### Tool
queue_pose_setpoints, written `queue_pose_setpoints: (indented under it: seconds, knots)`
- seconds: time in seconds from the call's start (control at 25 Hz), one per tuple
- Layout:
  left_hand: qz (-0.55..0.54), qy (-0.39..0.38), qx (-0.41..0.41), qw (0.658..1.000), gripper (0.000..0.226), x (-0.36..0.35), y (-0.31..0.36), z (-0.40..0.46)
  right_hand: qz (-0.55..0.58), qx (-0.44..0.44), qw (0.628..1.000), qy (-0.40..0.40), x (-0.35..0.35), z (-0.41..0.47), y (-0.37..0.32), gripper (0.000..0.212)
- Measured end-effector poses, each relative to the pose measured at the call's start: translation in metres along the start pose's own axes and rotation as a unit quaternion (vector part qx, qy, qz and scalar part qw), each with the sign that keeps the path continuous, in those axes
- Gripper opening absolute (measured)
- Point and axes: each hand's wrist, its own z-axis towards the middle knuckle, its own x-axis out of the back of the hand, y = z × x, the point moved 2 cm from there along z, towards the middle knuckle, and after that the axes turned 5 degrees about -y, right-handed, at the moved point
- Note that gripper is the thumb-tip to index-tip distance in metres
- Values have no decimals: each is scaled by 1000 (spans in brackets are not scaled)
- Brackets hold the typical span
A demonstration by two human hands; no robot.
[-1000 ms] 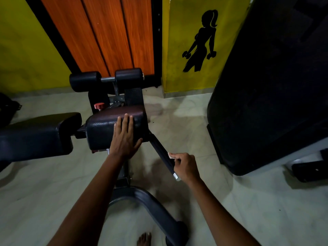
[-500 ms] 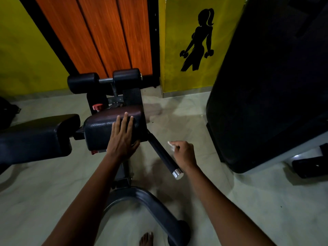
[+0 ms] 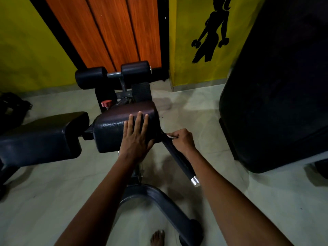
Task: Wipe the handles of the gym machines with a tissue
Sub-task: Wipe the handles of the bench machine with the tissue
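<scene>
A black handle point(image 3: 179, 159) with a silver end cap slants down to the right from under a padded black seat pad point(image 3: 113, 128) of a gym bench. My right hand point(image 3: 182, 140) curls around a small white tissue point(image 3: 170, 136) and presses it against the upper end of the handle, close to the pad. My left hand point(image 3: 137, 136) lies flat on the pad's right end, fingers straight and spread.
A second long pad point(image 3: 40, 139) extends to the left. Two black foam rollers point(image 3: 113, 74) and a red knob point(image 3: 106, 103) stand behind the seat pad. A big black padded machine point(image 3: 276, 96) fills the right. The curved frame leg point(image 3: 165, 205) and a bare foot point(image 3: 158, 237) are below.
My right hand has slid the tissue up the handle from near the silver end cap to the end by the pad. My left hand has stayed on the pad.
</scene>
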Motion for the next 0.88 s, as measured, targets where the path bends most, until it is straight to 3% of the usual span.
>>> queue_pose_setpoints:
  seconds: [0.36, 0.6, 0.76, 0.88]
  knots:
    - [21, -39, 8, 999, 79, 19, 5, -1, 71, -2, 997, 18, 23, -69, 34, 21]
    - [9, -63, 9, 998, 81, 26, 6, 0, 56, -20, 996, 65, 32, -101, 58, 13]
    - [4, -49, 9, 999, 77, 26, 6, -1, 2, -22, 983, 184, 32, -101, 52, 25]
    - [-8, -20, -6, 1000, 74, 25, -4, 1, 29, 28, 968, 246, 29, -88, 36, 20]
